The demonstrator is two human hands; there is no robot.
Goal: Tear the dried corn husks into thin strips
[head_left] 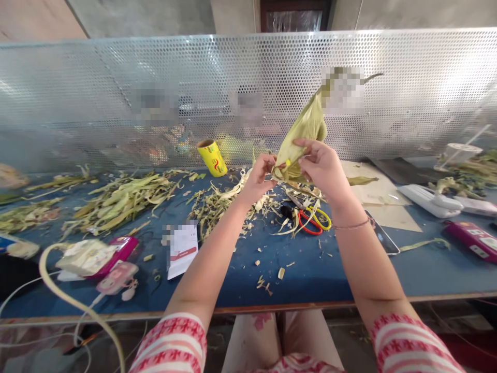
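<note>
A large pale green, dried husk-like leaf is held up above the table, its upper end tilted to the right. My left hand pinches its lower left end between thumb and fingers. Higher on its right side, my right hand grips the leaf, fingers bent around the edge. A small yellow spot shows near the lower end between the hands. Beneath them lie a heap of dry shreds and scissors with red and yellow handles.
A yellow tube leans by the perforated metal screen. Husk strips are piled at left, near a magenta device and a white packet. At right are brown paper, a phone, a white device and another magenta device.
</note>
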